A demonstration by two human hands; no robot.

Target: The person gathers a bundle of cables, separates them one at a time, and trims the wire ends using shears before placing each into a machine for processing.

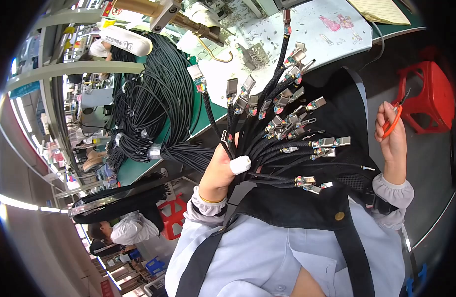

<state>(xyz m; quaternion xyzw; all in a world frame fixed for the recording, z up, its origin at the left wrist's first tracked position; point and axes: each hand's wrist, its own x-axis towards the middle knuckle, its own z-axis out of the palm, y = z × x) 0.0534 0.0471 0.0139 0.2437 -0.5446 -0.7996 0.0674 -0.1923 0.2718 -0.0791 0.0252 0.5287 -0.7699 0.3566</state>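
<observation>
My left hand is closed around a bundle of black braided cables, with a white cover on the thumb. The cable ends fan out above my lap. Many carry metal plug connectors with short coloured wires showing behind them; one thin end points right without a metal shell. Out to the right, my right hand grips small orange-handled cutters, their dark tips pointing up and away from the cables.
A large coil of black cables lies on the green bench at left. Ahead stands a machine with a brass-coloured rod and a hook over a white work surface. A red stool is at right. Another person sits at lower left.
</observation>
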